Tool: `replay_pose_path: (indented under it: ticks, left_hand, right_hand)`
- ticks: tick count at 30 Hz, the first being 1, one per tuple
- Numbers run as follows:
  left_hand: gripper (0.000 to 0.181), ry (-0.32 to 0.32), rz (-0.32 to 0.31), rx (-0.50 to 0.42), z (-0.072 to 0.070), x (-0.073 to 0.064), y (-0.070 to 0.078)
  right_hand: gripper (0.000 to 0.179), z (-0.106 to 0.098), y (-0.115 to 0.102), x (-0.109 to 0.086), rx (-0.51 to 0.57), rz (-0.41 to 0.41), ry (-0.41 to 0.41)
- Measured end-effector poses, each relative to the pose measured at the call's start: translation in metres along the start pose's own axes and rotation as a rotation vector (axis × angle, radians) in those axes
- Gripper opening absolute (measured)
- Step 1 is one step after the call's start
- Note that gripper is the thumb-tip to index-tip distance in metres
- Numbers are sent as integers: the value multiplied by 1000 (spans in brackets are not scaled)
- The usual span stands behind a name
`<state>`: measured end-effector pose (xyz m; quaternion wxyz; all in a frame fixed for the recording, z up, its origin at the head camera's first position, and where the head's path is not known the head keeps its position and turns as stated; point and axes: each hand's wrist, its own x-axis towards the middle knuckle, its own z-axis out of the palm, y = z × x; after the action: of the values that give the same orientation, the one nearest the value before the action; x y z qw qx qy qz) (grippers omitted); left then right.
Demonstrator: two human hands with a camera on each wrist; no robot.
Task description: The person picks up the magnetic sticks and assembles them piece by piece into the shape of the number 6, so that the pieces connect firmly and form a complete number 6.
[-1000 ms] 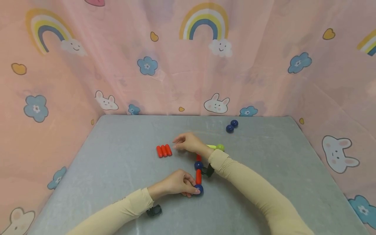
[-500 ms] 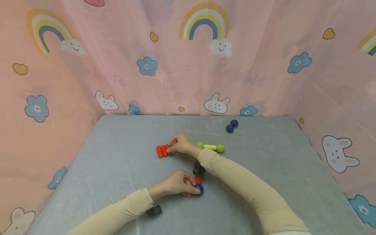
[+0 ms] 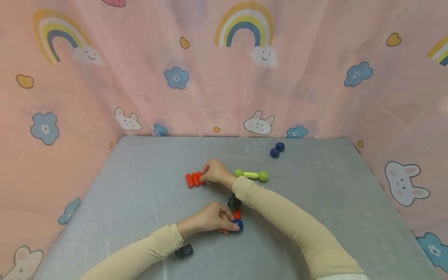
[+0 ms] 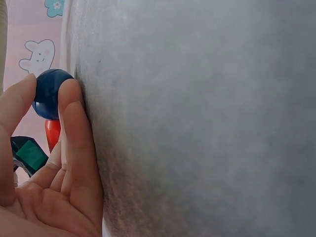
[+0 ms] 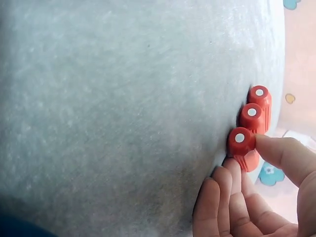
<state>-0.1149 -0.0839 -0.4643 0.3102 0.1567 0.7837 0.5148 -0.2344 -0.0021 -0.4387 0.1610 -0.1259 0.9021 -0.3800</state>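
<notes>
My left hand point(image 3: 212, 217) pinches a dark blue ball point(image 4: 47, 98) between thumb and fingers. A red magnetic rod point(image 3: 237, 213) joins that ball and runs away from me, its far part hidden under my right wrist. Further back on the table, my right hand point(image 3: 216, 172) is at a row of three red rods lying side by side. Its thumb and finger pinch the nearest rod point(image 5: 242, 143), which shows a pale round end. The middle rod point(image 5: 252, 113) and the far rod point(image 5: 259, 94) lie against it, on the grey table.
Behind my right wrist lies a green rod point(image 3: 251, 175) with a green ball point(image 3: 263, 176) at its right end and another green ball point(image 3: 238, 172) at its left. Two loose blue balls point(image 3: 274, 153) sit at the back right. A pink printed curtain point(image 3: 210, 97) surrounds the table point(image 3: 147, 163).
My right hand has moved left to the red rods and now pinches the rightmost one. The green pieces it covered are now in view. My left hand stays on the blue ball.
</notes>
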Motion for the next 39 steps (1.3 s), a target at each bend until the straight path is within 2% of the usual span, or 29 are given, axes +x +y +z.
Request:
replay_pose_path:
  ticks: [5,8,13,17,20,25,29,34,39]
  left_hand:
    - [17,3,-3,-1,1,-1,1]
    - [17,5,-9,0,2,-1,2]
    - [17,0,-16,-19,2,0,2]
    - [16,-1,-19,-35,2,0,2]
    - [16,1,-23,-33,2,-1,3]
    - [17,4,-30,-19,3,-1,3]
    - [17,9,-36,-12,3,-1,3]
    - [17,18,-38,4,4,-1,3]
    - [18,21,-42,11,4,-1,4]
  right_hand:
    - [14,-2,4,2,55,11,-18]
    - [15,-9,6,1,79,-12,-52]
    - [20,-30,7,-7,76,-120,-98]
    - [23,-47,15,-17,47,-236,-88]
    - [25,-60,26,-28,54,-287,-74]
    - [25,-79,52,-52,88,-281,-46]
    - [23,-90,74,-74,59,-259,-24]
    - [21,-96,101,-97,48,-224,-12]
    - [20,-94,120,-111,26,-216,-12]
